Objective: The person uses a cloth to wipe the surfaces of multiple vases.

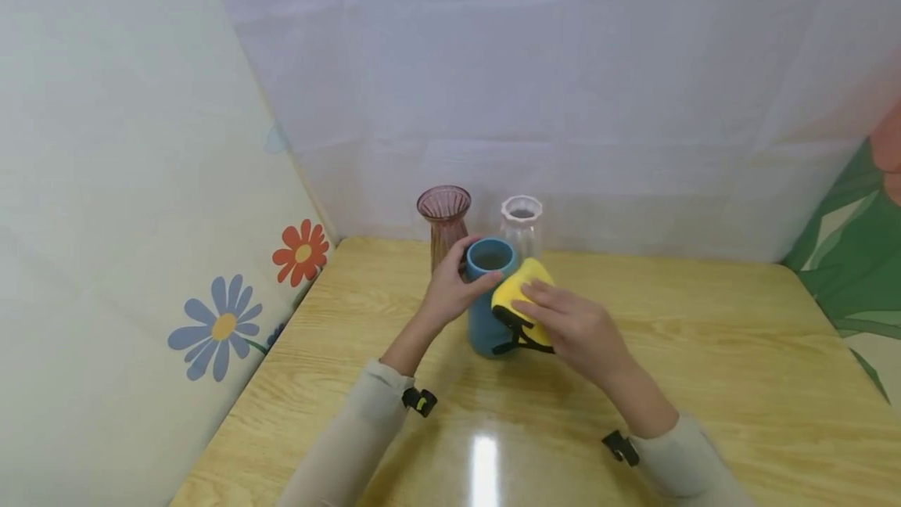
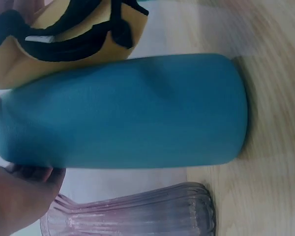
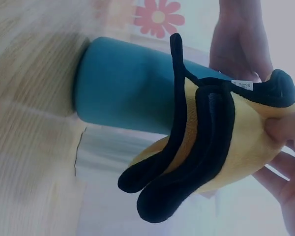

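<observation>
A blue vase [image 1: 484, 327] stands upright on the wooden table in the head view. Near its rim my left hand [image 1: 450, 284] holds it, thumb toward me and fingers curled around the far side. My right hand [image 1: 580, 331] grips a yellow cloth with black trim [image 1: 515, 290] against the vase's right side. In the right wrist view the cloth [image 3: 243, 132] shows black bands, a loose strap end and a small white tag. Part of the vase [image 3: 128, 86] is hidden behind it there.
Behind the blue vase stand a pink ribbed glass vase [image 1: 445, 229] on the left and a white vase with a scalloped rim [image 1: 522, 235] on the right. A pale wall sheet [image 1: 450, 84] hangs at the table's back edge. Flower-printed sheets flank both sides.
</observation>
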Tool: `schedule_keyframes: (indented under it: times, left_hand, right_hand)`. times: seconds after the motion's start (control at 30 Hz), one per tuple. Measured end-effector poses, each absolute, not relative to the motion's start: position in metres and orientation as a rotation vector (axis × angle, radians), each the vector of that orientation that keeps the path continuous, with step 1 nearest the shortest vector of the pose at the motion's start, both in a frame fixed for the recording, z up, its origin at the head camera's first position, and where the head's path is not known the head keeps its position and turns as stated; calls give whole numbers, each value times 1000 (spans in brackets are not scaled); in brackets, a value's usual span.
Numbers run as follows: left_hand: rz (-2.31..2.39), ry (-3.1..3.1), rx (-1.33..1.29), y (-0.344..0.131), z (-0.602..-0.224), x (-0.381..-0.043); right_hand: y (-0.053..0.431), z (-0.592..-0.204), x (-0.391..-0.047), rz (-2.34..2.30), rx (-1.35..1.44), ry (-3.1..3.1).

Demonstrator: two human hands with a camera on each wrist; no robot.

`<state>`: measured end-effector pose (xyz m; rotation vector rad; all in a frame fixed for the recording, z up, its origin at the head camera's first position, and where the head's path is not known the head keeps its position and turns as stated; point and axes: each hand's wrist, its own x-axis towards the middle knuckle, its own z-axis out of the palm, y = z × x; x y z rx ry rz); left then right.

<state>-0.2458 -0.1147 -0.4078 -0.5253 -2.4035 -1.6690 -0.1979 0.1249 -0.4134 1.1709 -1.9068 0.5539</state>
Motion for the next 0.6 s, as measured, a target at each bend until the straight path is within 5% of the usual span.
schedule_keyframes:
  times: [0.6]
  left_hand:
    - [-1586, -2540, -723, -131, -399, -265]
  right_hand:
    - [96, -431, -190, 501, 1151, -2021]
